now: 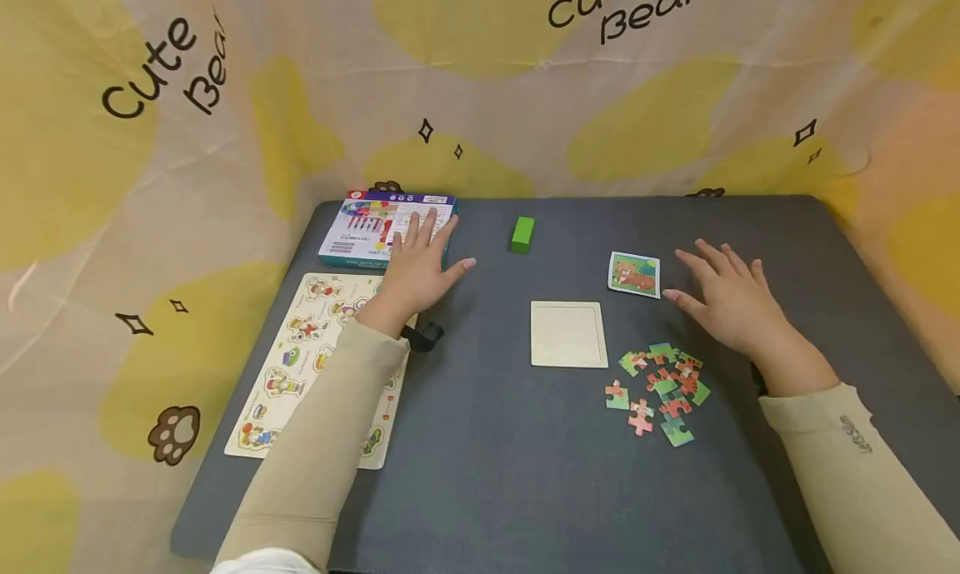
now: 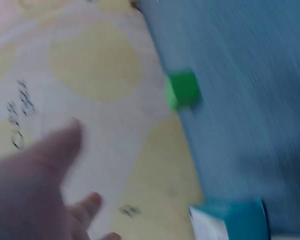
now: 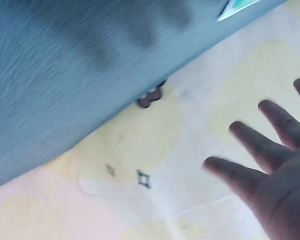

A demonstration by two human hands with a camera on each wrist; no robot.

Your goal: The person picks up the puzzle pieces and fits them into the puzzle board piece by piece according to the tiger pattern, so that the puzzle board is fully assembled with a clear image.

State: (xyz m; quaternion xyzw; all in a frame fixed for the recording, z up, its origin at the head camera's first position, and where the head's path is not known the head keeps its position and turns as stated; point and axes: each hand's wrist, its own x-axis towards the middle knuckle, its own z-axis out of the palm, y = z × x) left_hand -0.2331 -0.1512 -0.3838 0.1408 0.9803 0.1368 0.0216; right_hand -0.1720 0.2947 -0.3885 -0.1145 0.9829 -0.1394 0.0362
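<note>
My left hand (image 1: 420, 270), fingers spread, is held over the printed box (image 1: 356, 228) and the far end of the picture board (image 1: 307, 332). Nothing is in it; the left wrist view shows it blurred, with the box corner (image 2: 230, 220) below. To the right, my right hand (image 1: 731, 299) hovers empty with spread fingers beside a small tiger picture card (image 1: 635, 274). Several jigsaw pieces (image 1: 675, 382) lie in a loose pile nearer me than that hand. Left of the pile is a square cream puzzle tray (image 1: 567, 334). My left forearm hides part of the picture board.
A green block (image 1: 522, 235) stands near the back edge of the dark grey table (image 1: 480, 474). Behind the table and along its left side hangs a yellow-patterned cloth (image 1: 480, 82). A black strap (image 1: 423, 337) shows at my left wrist.
</note>
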